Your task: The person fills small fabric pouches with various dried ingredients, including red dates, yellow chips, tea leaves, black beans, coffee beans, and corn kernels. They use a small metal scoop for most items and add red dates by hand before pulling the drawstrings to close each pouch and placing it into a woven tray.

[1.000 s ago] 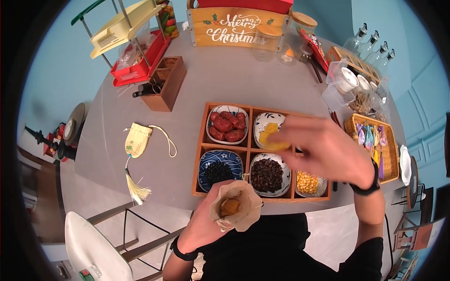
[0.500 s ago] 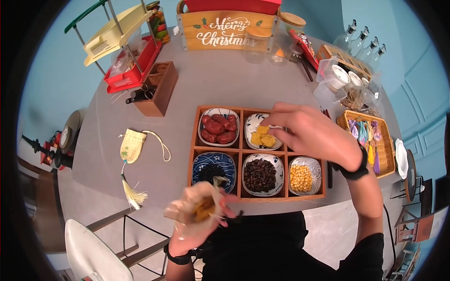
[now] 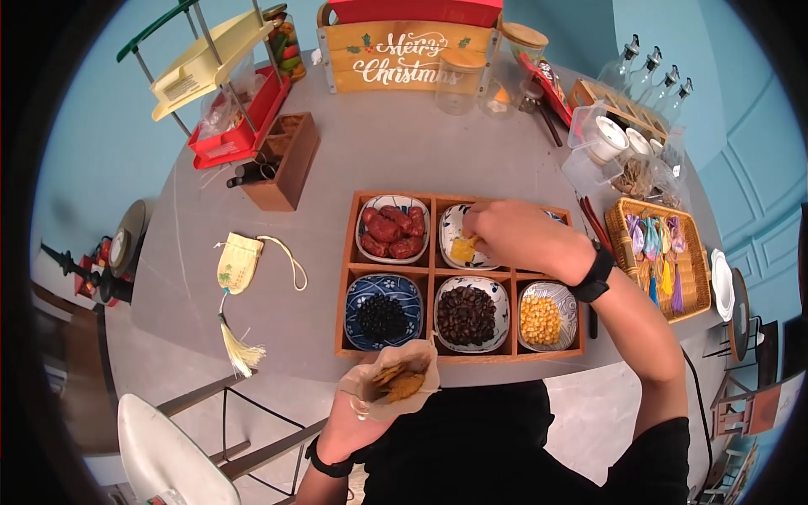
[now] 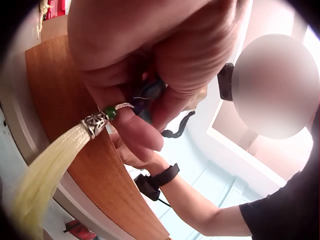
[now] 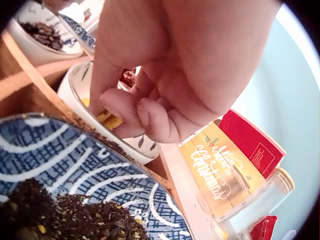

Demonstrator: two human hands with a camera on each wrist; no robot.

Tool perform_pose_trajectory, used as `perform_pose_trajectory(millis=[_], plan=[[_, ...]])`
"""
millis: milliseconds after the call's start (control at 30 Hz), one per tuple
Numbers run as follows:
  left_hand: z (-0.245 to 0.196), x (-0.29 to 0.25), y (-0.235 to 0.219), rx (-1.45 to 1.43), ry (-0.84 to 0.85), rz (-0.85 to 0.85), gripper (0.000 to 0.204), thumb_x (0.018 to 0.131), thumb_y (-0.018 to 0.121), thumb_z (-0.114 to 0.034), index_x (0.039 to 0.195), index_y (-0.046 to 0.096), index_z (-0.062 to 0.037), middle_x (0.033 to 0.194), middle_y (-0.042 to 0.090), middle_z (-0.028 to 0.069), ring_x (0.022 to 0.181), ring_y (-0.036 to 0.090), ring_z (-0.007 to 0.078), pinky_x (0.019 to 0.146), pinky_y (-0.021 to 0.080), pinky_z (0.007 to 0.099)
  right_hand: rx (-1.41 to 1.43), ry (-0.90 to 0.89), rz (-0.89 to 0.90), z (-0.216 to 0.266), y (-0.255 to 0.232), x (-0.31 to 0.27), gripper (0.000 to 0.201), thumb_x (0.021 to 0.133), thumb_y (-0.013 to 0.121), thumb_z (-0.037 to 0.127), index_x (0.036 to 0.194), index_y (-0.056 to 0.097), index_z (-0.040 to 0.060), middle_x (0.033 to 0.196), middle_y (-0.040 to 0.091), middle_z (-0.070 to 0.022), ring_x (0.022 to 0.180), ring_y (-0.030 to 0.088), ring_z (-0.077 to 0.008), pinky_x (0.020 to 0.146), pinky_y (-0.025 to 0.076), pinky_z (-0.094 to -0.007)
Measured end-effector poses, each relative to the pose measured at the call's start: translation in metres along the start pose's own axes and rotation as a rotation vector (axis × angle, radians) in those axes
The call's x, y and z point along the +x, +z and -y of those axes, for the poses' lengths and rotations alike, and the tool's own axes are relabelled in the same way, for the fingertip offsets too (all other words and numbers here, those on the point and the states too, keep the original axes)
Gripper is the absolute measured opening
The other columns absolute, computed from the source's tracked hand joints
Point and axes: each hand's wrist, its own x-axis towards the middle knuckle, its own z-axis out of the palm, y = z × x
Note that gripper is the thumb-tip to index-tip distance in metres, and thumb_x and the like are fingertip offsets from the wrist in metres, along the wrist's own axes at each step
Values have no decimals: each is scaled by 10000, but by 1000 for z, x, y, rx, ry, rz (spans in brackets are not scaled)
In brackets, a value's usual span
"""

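Note:
My left hand (image 3: pixel 358 427) grips a small tan drawstring pouch (image 3: pixel 368 385) below the front edge of the wooden box. The pouch's mouth faces up, and yellow-brown dried pieces (image 3: pixel 404 385) lie inside. A pale yellow tassel (image 4: pixel 55 167) with a green bead hangs beside the left fingers in the left wrist view. My right hand (image 3: pixel 523 240) reaches down into a white leaf-patterned bowl (image 3: pixel 451 225) in the box's back middle compartment. Its curled fingers (image 5: pixel 120 106) pinch at a yellow dried piece (image 5: pixel 111 120); another yellow piece (image 3: pixel 462 249) shows by the fingertips.
The divided wooden box (image 3: pixel 345 278) also holds bowls of red dates (image 3: pixel 392 227), black beans (image 3: pixel 381 318), dark brown seeds (image 3: pixel 467 316), corn kernels (image 3: pixel 540 321) and dark crumbs (image 5: pixel 75 215). A second pouch (image 3: pixel 240 263) lies left. A tassel basket (image 3: pixel 694 290) stands right; a Christmas crate (image 3: pixel 404 59) behind.
The left hand swung left with the pouch, tilting it, then brought it back nearer the box with its mouth up. The right hand lowered into the bowl of yellow pieces.

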Motion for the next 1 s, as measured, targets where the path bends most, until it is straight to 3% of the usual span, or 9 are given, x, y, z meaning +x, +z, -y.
perform_pose_trajectory(millis=[33, 100, 267, 333, 433, 500, 533, 767, 1000], plan=[[2, -1, 0, -75, -51, -31, 437, 820, 654, 91, 1216, 495, -4, 1145, 633, 175, 985, 658, 211, 730, 579, 285, 4, -5, 4, 1, -2, -3, 169, 773, 644, 63, 927, 639, -6, 923, 656, -156, 894, 627, -358, 789, 495, -445], [8, 2, -6, 495, 234, 54, 430, 808, 700, 47, 1198, 529, -10, 1132, 643, 133, 1008, 651, 189, 837, 546, 300, 110, 71, -2, 6, -18, -10, 167, 792, 648, 73, 944, 648, 4, 940, 661, -156, 889, 630, -360, 793, 490, -437], [4, 6, 2, 532, 253, 1, 521, 764, 775, -5, 1224, 532, -10, 1096, 647, 84, 1027, 641, 164, 885, 519, 306, 410, -100, -237, 67, -91, -49, 155, 794, 670, 72, 921, 629, -5, 848, 624, -143, 762, 637, -335, 673, 503, -400], [7, 9, 1, 311, 64, 23, 518, 752, 792, -18, 1200, 532, -10, 1071, 645, 80, 970, 654, 154, 788, 551, 295, 490, -117, -232, 87, -99, -63, 165, 784, 678, 74, 921, 621, 0, 844, 604, -129, 752, 639, -312, 656, 502, -378], [-1, 11, 10, 367, 212, 60, 465, 765, 768, 9, 1164, 530, -1, 1009, 645, 82, 858, 669, 149, 660, 563, 270, 436, -377, -275, 107, -90, -64, 218, 743, 702, 68, 937, 619, 15, 853, 571, -104, 746, 633, -271, 617, 501, -345], [1, 10, 10, 332, 180, 106, 508, 777, 764, 3, 1223, 520, -15, 1117, 615, 77, 987, 632, 156, 813, 516, 291, 369, -477, -113, 110, -74, -57, 300, 703, 721, 56, 984, 622, 24, 860, 541, -87, 730, 616, -253, 594, 506, -351], [3, 9, 9, 290, 145, 147, 552, 790, 760, -2, 1281, 509, -30, 1225, 586, 73, 1115, 594, 162, 967, 470, 311, 368, -473, -116, 110, -72, -59, 300, 703, 721, 56, 984, 622, 24, 860, 541, -87, 730, 616, -253, 594, 506, -351], [-13, 11, 17, 17, -76, 180, 502, 812, 725, 21, 1268, 518, -6, 1193, 587, 73, 1053, 600, 152, 910, 507, 318, 406, -411, -294, 98, -74, -69, 252, 704, 721, 45, 945, 649, 23, 891, 557, -68, 760, 612, -246, 631, 521, -351], [-5, 15, 22, 53, 123, 167, 516, 829, 684, 60, 1300, 477, 19, 1247, 558, 86, 1055, 605, 158, 876, 537, 298, 558, -275, -210, 100, -71, -86, 247, 767, 687, 34, 1014, 692, 32, 1070, 598, -133, 801, 618, -245, 718, 525, -340]])
